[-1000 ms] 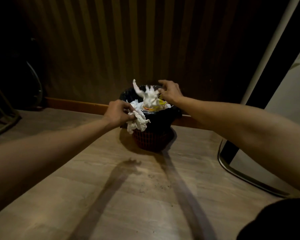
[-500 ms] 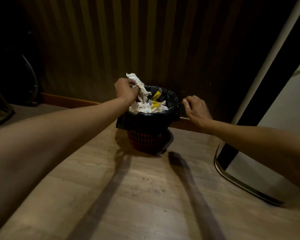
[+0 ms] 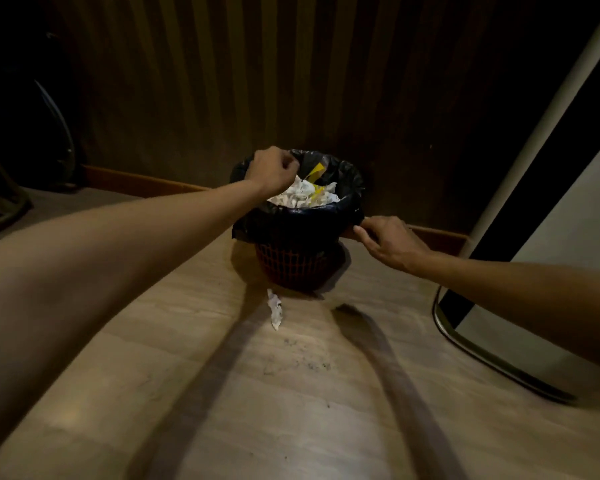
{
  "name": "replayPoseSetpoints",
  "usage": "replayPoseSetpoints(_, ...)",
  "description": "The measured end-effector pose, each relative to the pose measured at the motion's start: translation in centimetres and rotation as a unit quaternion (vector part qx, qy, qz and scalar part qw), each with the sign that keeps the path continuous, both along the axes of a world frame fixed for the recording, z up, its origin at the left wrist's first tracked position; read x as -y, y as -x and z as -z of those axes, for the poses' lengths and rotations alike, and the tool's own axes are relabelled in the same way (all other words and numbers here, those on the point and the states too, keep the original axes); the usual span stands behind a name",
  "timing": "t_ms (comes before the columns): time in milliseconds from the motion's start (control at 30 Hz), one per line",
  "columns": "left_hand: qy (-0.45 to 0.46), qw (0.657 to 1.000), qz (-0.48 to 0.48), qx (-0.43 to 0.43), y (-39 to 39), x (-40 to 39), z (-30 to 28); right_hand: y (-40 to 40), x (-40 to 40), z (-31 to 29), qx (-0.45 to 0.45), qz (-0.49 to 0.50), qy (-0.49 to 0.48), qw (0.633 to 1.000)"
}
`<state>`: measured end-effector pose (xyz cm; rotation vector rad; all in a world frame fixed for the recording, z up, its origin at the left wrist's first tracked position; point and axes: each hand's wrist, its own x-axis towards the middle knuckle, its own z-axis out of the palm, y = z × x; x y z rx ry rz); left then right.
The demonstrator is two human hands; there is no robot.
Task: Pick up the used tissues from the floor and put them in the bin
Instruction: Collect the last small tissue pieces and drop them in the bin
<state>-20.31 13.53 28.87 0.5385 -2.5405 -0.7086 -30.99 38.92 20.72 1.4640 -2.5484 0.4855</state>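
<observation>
A small red mesh bin [image 3: 297,263] lined with a black bag stands on the wooden floor against the wall. White crumpled tissues [image 3: 303,197] and a yellow scrap fill its top. My left hand [image 3: 272,169] is over the bin's left rim with the fingers curled in; nothing shows in it. My right hand [image 3: 387,240] grips the black bag at the bin's right rim. One white tissue [image 3: 275,308] lies on the floor just in front of the bin.
A dark striped wall and a wooden skirting board [image 3: 136,181] run behind the bin. A white panel with a curved metal frame [image 3: 471,348] stands at the right. Dark furniture legs [image 3: 0,209] sit at the far left. Crumbs dot the floor in front.
The tissue my left hand held above the bin is now down among the pile. A tissue now lies on the floor in front of the bin. My right hand stays at the bag's right rim.
</observation>
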Motion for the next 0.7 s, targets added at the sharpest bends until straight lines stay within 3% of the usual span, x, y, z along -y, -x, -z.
replayPoseSetpoints(200, 0.157, 0.987, 0.028, -0.005, -6.9, 0.8, 4.4, -0.3, -0.1, 4.1, 0.012, -0.063, -0.117, 0.991)
replayPoseSetpoints(333, 0.222, 0.963, 0.100, 0.113, -10.3, 0.7, 10.1, -0.9, 0.3, 6.5, 0.044, -0.094, -0.200, 0.974)
replayPoseSetpoints(533, 0.183, 0.917, 0.145, 0.324, -8.5, 0.5, 18.5, -0.6, 1.3, 7.9, 0.063, -0.121, -0.272, 0.953)
replayPoseSetpoints(700, 0.149, 0.903, 0.156, 0.371, -6.0, 0.8, 23.9, 0.4, 1.0, 9.2, 0.070, -0.108, -0.311, 0.942)
